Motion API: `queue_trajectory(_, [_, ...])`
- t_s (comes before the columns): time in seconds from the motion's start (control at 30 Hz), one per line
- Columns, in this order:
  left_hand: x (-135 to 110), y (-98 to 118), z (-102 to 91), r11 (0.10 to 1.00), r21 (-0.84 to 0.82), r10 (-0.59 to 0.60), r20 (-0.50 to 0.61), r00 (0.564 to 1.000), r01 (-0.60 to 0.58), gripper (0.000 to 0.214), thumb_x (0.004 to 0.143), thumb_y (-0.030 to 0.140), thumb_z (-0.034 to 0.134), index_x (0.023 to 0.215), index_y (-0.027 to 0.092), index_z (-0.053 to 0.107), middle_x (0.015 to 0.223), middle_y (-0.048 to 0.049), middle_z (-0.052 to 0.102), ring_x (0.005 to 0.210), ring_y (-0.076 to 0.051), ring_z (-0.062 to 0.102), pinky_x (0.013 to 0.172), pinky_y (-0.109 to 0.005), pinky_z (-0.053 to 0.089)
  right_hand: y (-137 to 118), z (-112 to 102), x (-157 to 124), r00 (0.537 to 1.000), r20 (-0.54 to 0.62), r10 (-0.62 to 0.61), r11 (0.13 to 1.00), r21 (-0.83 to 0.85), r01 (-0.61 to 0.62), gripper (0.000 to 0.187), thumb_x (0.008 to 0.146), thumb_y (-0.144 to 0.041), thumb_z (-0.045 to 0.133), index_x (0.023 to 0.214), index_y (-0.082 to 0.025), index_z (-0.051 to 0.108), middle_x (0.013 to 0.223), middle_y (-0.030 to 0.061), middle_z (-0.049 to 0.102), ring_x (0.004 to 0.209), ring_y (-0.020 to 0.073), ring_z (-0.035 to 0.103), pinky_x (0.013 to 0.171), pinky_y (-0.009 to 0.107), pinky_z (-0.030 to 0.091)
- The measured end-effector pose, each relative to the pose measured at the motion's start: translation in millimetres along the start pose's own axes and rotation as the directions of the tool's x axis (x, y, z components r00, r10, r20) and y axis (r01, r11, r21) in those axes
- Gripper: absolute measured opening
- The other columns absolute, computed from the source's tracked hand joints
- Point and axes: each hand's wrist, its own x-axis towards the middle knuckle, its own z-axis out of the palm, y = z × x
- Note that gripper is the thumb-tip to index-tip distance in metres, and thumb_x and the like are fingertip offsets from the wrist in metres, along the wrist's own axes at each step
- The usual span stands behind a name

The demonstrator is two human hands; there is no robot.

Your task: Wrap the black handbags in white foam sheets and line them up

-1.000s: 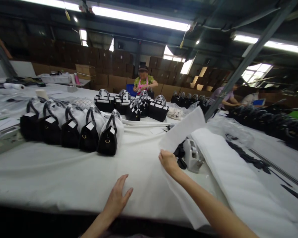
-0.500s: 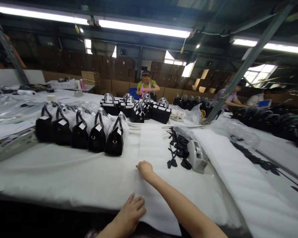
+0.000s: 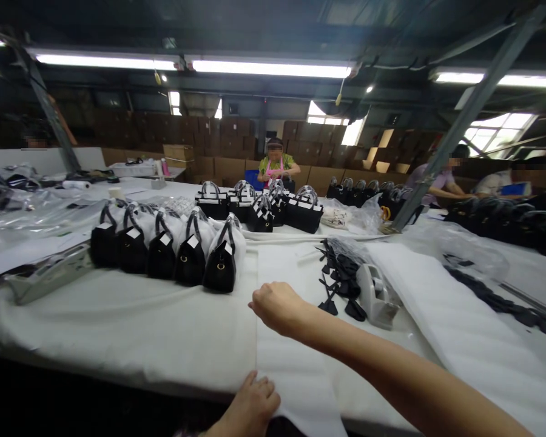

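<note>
See white sheet flat on table, centre to bottom of frame. With right hand curled closed at its left edge; cannot tell if pinching. With left hand at its lower left, cannot tell if gripping; likely placed against slipping.

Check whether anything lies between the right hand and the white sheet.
Nothing visible does: the right hand is over the white sheet, at its left edge. The tape dispenser sits apart, to the right.
</note>
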Motion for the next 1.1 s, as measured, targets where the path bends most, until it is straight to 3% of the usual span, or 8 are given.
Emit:
queue_trajectory(0.2, [0.5,9.1,-13.8,0.998,0.048,-0.033,0.034,0.999,0.031,0.022,0.081,0.019,0.048,0.101,0.013,0.058,0.107,-0.0132,0.063,0.105,-0.026,0.058,0.104,-0.051,0.037,-21.4,-39.2,-16.6,0.980,-0.140,-0.138,0.984,0.092,0.152,0.038,0.094,-0.040,0.043,0.108,-0.011,0.062,0.083,0.0149,0.069,0.074,0.0257,0.068,0.067,0.034,0.051])
queue_trajectory(0.3, [2.5,7.9,-12.3,0.997,0.073,-0.026,0.006,1.000,0.025,0.021,0.082,0.021,0.050,0.100,0.014,0.059,0.103,-0.0124,0.064,0.101,-0.025,0.060,0.101,-0.050,0.041,-28.3,-32.3,-16.1,0.898,-0.393,-0.199,0.952,0.140,0.272,0.071,0.086,-0.060,0.049,0.140,-0.014,0.037,0.108,0.0160,0.065,0.099,0.0303,0.062,0.090,0.047,0.045])
queue_trajectory(0.4, [3.3,5.5,-4.1,0.993,0.119,-0.015,-0.006,1.000,0.015,0.019,0.084,0.023,0.050,0.098,0.015,0.060,0.099,-0.0109,0.065,0.096,-0.025,0.062,0.094,-0.046,0.047,-29.5,-13.6,-10.8,0.822,-0.522,-0.227,0.934,0.122,0.335,0.094,0.076,-0.072,0.051,0.148,-0.020,0.020,0.140,0.0183,0.044,0.128,0.0377,0.039,0.106,0.062,0.022])
queue_trajectory(0.57, [0.0,8.1,19.9,0.988,0.151,-0.024,0.030,0.999,0.019,0.022,0.087,0.022,0.047,0.098,0.014,0.064,0.108,-0.0160,0.065,0.100,-0.029,0.061,0.088,-0.044,0.050,-21.1,30.6,-0.5,0.901,-0.396,-0.177,0.942,0.196,0.271,0.091,0.078,-0.071,0.049,0.147,-0.017,0.023,0.144,0.0215,0.037,0.133,0.0418,0.028,0.102,0.069,0.018])
queue_trajectory(0.73, [-6.0,10.4,37.7,0.988,0.155,-0.033,0.055,0.998,0.024,0.024,0.090,0.024,0.047,0.096,0.016,0.068,0.109,-0.0152,0.066,0.101,-0.028,0.062,0.092,-0.047,0.047,-5.5,74.4,4.7,0.950,-0.295,-0.101,0.965,0.202,0.166,0.041,0.091,-0.046,0.047,0.113,-0.016,0.062,0.124,0.0177,0.057,0.120,0.0335,0.046,0.103,0.064,0.021])
queue_trajectory(0.83, [-8.8,12.2,25.1,0.991,0.130,0.001,0.100,0.995,-0.014,0.024,0.089,0.035,0.052,0.088,0.019,0.070,0.094,-0.0113,0.069,0.090,-0.027,0.064,0.093,-0.052,0.044,4.3,99.8,6.6,0.976,-0.205,-0.068,0.981,0.163,0.102,0.041,0.095,-0.036,0.039,0.083,-0.012,0.070,0.095,0.0144,0.069,0.097,0.0266,0.059,0.102,0.053,0.029])
queue_trajectory(0.93, [-7.9,18.2,-4.2,0.998,0.008,0.065,0.088,0.994,-0.065,0.039,0.083,0.057,0.054,0.090,0.021,0.069,0.091,-0.0088,0.069,0.088,-0.026,0.063,0.085,-0.049,0.048,16.3,124.1,8.6,0.988,-0.154,-0.010,0.991,0.134,0.030,0.039,0.095,-0.029,0.039,0.080,-0.010,0.070,0.085,0.0140,0.070,0.086,0.0245,0.062,0.098,0.048,0.034])
queue_trajectory(1.1, [12.1,24.9,-18.1,0.999,0.037,-0.023,-0.185,0.983,0.030,0.068,0.072,0.054,0.069,0.131,0.033,0.046,0.144,-0.0128,0.040,0.127,-0.039,0.040,0.101,-0.065,0.031,45.5,162.9,13.9,0.980,-0.172,0.105,0.981,0.182,-0.073,0.033,0.093,-0.035,0.042,0.101,-0.013,0.067,0.111,0.0166,0.065,0.107,0.0287,0.056,0.100,0.052,0.031])
